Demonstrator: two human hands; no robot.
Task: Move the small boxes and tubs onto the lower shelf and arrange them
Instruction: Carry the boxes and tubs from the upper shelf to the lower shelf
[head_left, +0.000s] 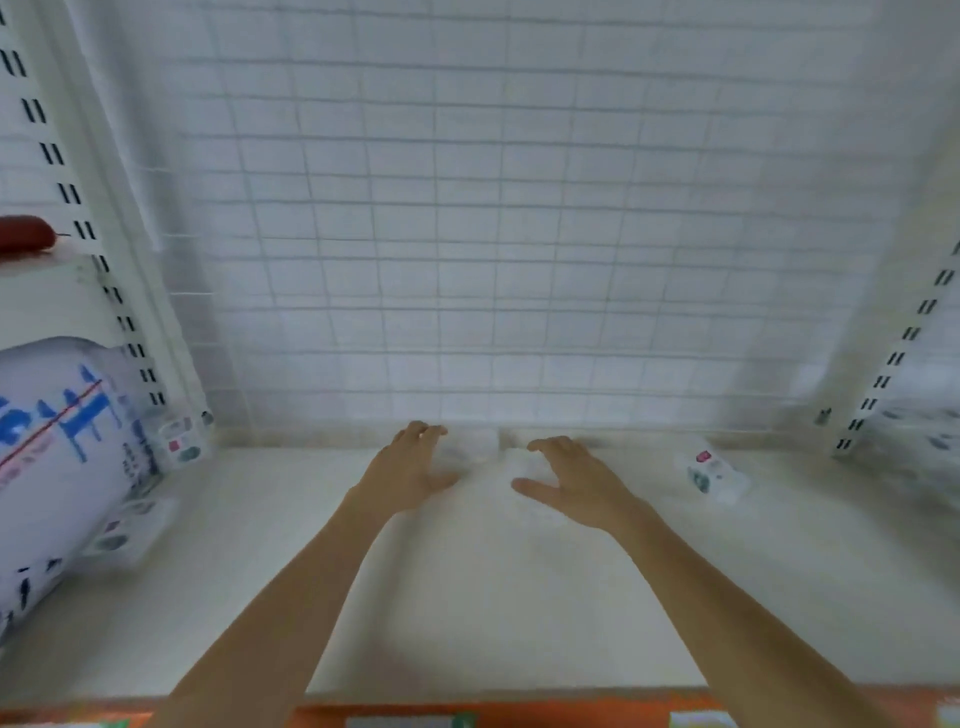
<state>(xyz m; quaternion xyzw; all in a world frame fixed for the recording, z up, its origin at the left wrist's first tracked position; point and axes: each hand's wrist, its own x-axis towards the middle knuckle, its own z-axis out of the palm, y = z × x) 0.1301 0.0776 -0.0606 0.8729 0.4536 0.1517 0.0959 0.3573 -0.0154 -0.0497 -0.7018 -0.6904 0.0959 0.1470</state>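
At the back middle of the white lower shelf (467, 597), two small white tubs stand side by side, both blurred. My left hand (410, 467) holds the left white tub (467, 448), fingers over its top and thumb at its front. My right hand (571, 478) holds the right white tub (519, 460) the same way. A small printed box (712, 473) lies on the shelf to the right, apart from my hands. Two more small printed boxes, one at the back (182, 441) and one nearer the front (130, 530), sit at the left.
A large white bag with blue print (52, 452) fills the shelf's left end, against the small boxes. A white wire grid (493, 234) backs the shelf, with slotted uprights (883, 374) on both sides. An orange price strip (519, 712) runs along the front edge.
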